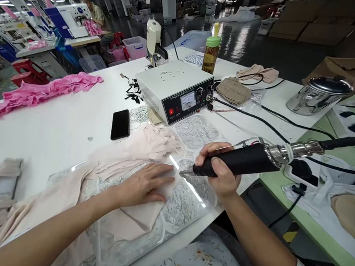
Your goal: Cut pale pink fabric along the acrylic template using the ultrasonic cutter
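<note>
White bench (pixel 73 110): left hand (pixel 145 184) spread flat, pale fabric (pixel 137 221); right hand (pixel 225 180) gripping black handpiece (pixel 244 160); slip could jab left hand.

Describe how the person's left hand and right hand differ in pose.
The left hand lies palm down, fingers extended, on pale fabric; the right hand curls around a black handheld tool. The left hand holds no tool, while the right hand's tool points its metal tip toward the left hand. Both hands are bare.
</note>
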`<state>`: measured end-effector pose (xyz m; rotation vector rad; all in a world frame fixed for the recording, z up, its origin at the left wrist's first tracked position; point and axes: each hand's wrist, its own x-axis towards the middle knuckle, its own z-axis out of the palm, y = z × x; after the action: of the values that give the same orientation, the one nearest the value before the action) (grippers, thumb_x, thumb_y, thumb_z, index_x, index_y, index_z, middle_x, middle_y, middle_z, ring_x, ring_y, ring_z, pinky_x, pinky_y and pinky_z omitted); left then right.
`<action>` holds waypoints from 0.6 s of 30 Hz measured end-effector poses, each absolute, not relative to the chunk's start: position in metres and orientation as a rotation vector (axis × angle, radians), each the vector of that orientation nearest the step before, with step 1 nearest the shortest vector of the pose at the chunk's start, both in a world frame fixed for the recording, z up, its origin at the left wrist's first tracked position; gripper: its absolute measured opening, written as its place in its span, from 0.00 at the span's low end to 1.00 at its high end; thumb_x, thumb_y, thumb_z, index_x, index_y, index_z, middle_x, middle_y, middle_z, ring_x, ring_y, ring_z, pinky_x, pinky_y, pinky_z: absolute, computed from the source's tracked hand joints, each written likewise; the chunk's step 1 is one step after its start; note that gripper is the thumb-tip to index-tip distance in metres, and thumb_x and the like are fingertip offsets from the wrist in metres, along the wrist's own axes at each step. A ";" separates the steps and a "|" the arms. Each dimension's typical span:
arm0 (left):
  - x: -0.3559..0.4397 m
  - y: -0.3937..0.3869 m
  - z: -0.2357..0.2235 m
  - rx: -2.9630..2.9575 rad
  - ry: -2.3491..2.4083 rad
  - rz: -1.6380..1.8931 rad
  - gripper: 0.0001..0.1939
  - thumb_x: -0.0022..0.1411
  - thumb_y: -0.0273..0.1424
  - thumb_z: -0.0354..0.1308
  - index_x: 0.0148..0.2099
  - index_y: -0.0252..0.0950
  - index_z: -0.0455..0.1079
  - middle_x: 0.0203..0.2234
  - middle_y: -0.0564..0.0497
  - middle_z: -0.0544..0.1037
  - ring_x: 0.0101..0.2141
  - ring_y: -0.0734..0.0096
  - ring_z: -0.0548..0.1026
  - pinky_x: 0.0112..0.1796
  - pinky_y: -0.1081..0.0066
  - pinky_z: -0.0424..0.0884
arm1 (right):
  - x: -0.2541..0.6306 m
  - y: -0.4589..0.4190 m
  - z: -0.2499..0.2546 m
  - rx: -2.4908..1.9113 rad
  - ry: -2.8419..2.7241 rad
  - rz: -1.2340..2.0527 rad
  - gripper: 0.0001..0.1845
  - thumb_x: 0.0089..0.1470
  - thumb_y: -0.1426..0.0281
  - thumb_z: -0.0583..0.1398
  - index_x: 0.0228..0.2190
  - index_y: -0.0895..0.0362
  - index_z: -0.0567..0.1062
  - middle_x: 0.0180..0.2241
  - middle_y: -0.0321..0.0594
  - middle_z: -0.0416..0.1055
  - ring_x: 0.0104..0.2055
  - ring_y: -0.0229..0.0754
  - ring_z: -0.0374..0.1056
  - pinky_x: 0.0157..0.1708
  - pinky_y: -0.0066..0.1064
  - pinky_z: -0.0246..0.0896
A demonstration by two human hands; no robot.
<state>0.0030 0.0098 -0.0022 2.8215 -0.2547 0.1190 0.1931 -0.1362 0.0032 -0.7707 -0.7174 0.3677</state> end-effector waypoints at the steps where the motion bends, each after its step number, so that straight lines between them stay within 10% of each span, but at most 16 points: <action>1: 0.003 0.012 -0.003 2.826 -0.259 0.114 0.26 0.67 0.45 0.56 0.61 0.38 0.63 0.62 0.37 0.62 0.59 0.49 0.65 0.55 0.50 0.67 | 0.193 -0.136 0.003 -0.769 -0.716 0.368 0.07 0.51 0.66 0.62 0.32 0.54 0.72 0.29 0.34 0.70 0.22 0.36 0.68 0.26 0.35 0.65; 18: 0.009 0.023 -0.006 2.871 -0.607 0.268 0.25 0.71 0.46 0.46 0.57 0.32 0.68 0.59 0.39 0.69 0.61 0.56 0.64 0.59 0.57 0.62 | 0.198 -0.135 0.002 -0.796 -0.707 0.377 0.05 0.50 0.67 0.61 0.32 0.55 0.73 0.29 0.35 0.70 0.23 0.37 0.68 0.25 0.34 0.65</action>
<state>0.0091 0.0234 -0.0064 2.8707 -0.6073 0.2679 0.1982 -0.1351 0.0016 -0.7956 -0.7071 0.3769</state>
